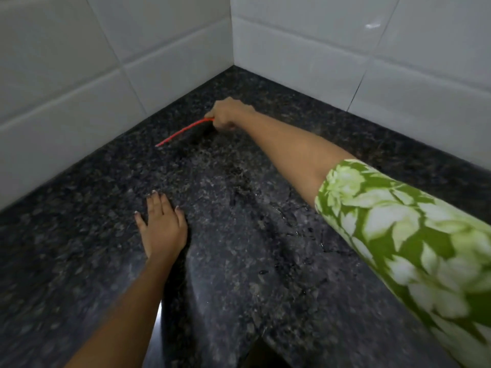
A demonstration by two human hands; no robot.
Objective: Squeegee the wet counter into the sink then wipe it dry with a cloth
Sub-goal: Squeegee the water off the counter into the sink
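Nearest, the left hand [162,224] lies flat, fingers spread, palm down on the dark speckled granite table [239,261], holding nothing. Water beads and streaks shine on the stone just right of it. Farther back, near the tiled wall [79,83] corner, the right hand [228,114], arm in a green floral sleeve [398,229], has its grip closed around the red squeegee [183,131], its thin edge touching the table.
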